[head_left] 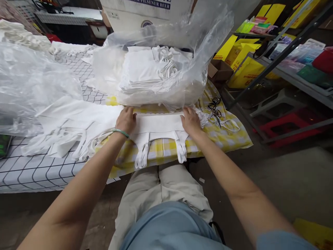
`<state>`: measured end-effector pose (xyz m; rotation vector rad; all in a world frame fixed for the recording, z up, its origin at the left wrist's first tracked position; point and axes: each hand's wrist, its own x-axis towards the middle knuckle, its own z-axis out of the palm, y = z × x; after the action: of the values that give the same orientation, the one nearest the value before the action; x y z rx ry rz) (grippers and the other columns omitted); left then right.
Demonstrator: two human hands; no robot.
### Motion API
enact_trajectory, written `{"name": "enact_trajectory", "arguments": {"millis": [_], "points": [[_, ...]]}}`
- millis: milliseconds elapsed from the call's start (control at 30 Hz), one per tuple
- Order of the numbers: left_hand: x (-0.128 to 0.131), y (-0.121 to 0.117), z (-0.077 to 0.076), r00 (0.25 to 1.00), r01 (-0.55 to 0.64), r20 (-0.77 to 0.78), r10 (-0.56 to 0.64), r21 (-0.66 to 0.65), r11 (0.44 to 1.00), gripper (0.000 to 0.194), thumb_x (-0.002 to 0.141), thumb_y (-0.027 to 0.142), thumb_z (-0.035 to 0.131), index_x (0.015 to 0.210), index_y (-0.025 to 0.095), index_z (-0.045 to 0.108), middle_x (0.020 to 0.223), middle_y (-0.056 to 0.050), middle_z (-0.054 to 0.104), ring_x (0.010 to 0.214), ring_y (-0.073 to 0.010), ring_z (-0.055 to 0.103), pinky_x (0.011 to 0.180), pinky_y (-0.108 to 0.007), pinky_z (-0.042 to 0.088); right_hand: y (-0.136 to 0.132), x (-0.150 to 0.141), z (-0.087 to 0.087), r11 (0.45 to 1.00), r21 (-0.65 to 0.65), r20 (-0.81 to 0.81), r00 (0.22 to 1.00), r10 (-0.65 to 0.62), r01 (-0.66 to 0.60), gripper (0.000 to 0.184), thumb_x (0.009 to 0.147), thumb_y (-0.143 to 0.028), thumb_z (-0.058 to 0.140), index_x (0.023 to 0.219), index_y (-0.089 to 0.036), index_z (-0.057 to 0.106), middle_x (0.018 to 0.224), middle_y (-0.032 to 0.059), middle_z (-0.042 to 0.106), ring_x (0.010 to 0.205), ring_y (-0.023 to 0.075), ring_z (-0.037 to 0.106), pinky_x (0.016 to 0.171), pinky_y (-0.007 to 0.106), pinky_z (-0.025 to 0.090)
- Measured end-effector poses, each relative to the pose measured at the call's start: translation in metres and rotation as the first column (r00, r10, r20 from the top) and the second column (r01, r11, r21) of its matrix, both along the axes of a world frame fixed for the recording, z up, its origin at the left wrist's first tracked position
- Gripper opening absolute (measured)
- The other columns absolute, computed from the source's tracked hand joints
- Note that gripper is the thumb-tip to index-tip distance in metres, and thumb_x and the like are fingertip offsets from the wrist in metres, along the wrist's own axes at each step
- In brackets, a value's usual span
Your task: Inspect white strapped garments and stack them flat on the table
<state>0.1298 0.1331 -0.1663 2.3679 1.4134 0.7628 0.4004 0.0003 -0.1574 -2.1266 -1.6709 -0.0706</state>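
Observation:
A folded white cloth bag (158, 125) lies on the yellow checked cloth (161, 149), its two handles hanging over the table's near edge. My left hand (126, 119) presses flat on the bag's left end, fingers stretched out. My right hand (191, 121) lies flat on its right end, fingers forward. Just beyond both hands stands a clear plastic sack (166, 62) holding a stack of folded white bags (145, 73).
A pile of loose white bags (70, 128) lies to the left on a grid-patterned sheet (33, 170). More clear plastic (28, 90) sits far left. Scissors (215, 111) lie right of my right hand. Metal shelving (291, 73) with yellow packets and a red stool (286, 128) stand right.

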Motion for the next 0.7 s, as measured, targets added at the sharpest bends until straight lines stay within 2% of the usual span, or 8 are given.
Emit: {"name": "enact_trajectory", "arguments": {"millis": [100, 200, 333, 433, 467, 533, 600, 700], "points": [[0.009, -0.008, -0.004, 0.948, 0.196, -0.243, -0.203, -0.051, 0.979, 0.053, 0.090, 0.035, 0.043, 0.139, 0.015, 0.045, 0.150, -0.015, 0.037, 0.141, -0.0304, 0.028, 0.114, -0.049, 0.021, 0.006, -0.006, -0.005, 0.977, -0.178, 0.021, 0.992, 0.126, -0.120, 0.053, 0.096, -0.038, 0.035, 0.142, -0.012, 0.040, 0.152, 0.0151, 0.034, 0.143, 0.0301, 0.023, 0.116, 0.050, 0.018], [0.018, -0.009, -0.012, 0.906, 0.163, -0.361, -0.222, -0.186, 0.969, 0.064, 0.092, 0.050, 0.036, 0.147, 0.017, 0.033, 0.157, -0.012, 0.024, 0.145, -0.0316, 0.016, 0.116, -0.053, 0.013, 0.013, -0.002, -0.020, 0.945, -0.284, -0.040, 0.986, 0.159, -0.164, 0.059, 0.096, -0.047, 0.033, 0.146, -0.015, 0.035, 0.155, 0.0132, 0.026, 0.145, 0.0316, 0.019, 0.116, 0.055, 0.014], [0.019, -0.020, -0.006, 0.890, 0.133, -0.406, -0.206, -0.201, 0.971, 0.066, 0.094, 0.052, 0.032, 0.149, 0.015, 0.030, 0.157, -0.014, 0.023, 0.145, -0.0314, 0.016, 0.116, -0.053, 0.013, 0.011, 0.005, -0.032, 0.947, -0.287, -0.053, 0.989, 0.135, -0.145, 0.060, 0.096, -0.049, 0.034, 0.145, -0.015, 0.036, 0.154, 0.0151, 0.028, 0.145, 0.0323, 0.020, 0.115, 0.056, 0.015], [0.003, -0.032, 0.012, 0.906, 0.199, -0.346, -0.245, -0.162, 0.967, 0.060, 0.093, 0.047, 0.039, 0.144, 0.017, 0.038, 0.154, -0.014, 0.030, 0.144, -0.0297, 0.022, 0.117, -0.052, 0.017, 0.008, -0.001, -0.024, 0.951, -0.291, 0.012, 0.993, 0.117, -0.109, 0.057, 0.093, -0.045, 0.039, 0.141, -0.014, 0.043, 0.152, 0.0163, 0.034, 0.142, 0.0343, 0.026, 0.112, 0.059, 0.021], [-0.009, -0.033, 0.018, 0.929, 0.231, -0.267, -0.255, -0.120, 0.966, 0.056, 0.092, 0.045, 0.042, 0.141, 0.018, 0.042, 0.153, -0.013, 0.033, 0.143, -0.0284, 0.026, 0.117, -0.049, 0.021, 0.008, -0.007, -0.018, 0.961, -0.264, 0.070, 0.992, 0.105, -0.083, 0.054, 0.092, -0.042, 0.041, 0.137, -0.013, 0.047, 0.148, 0.0181, 0.039, 0.140, 0.0364, 0.028, 0.111, 0.062, 0.020], [-0.045, -0.027, 0.031, 0.978, 0.200, -0.058, -0.201, -0.013, 0.980, 0.045, 0.090, 0.042, 0.047, 0.131, 0.023, 0.053, 0.145, -0.010, 0.046, 0.135, -0.0252, 0.041, 0.113, -0.041, 0.032, 0.011, -0.031, -0.004, 0.981, -0.127, 0.148, 0.975, 0.167, -0.149, 0.047, 0.090, -0.034, 0.043, 0.131, -0.012, 0.053, 0.137, 0.0203, 0.051, 0.134, 0.0364, 0.038, 0.110, 0.061, 0.023], [-0.097, -0.007, 0.042, 0.991, 0.023, 0.133, -0.030, 0.059, 0.998, 0.035, 0.088, 0.039, 0.052, 0.118, 0.026, 0.061, 0.129, -0.009, 0.060, 0.121, -0.0245, 0.054, 0.105, -0.038, 0.043, 0.022, -0.067, 0.010, 0.953, 0.000, 0.096, 0.949, 0.300, -0.302, 0.039, 0.090, -0.030, 0.043, 0.121, -0.013, 0.059, 0.122, 0.0178, 0.062, 0.120, 0.0316, 0.052, 0.105, 0.051, 0.035], [-0.182, 0.044, 0.051, 0.943, -0.305, 0.157, 0.292, 0.062, 0.950, 0.031, 0.085, 0.027, 0.048, 0.109, 0.014, 0.064, 0.115, -0.019, 0.063, 0.107, -0.0312, 0.061, 0.096, -0.048, 0.046, 0.060, -0.133, 0.025, 0.901, 0.076, -0.159, 0.887, 0.434, -0.428, 0.025, 0.089, -0.028, 0.045, 0.100, -0.017, 0.065, 0.098, 0.0099, 0.068, 0.092, 0.0216, 0.062, 0.087, 0.035, 0.047]]}}
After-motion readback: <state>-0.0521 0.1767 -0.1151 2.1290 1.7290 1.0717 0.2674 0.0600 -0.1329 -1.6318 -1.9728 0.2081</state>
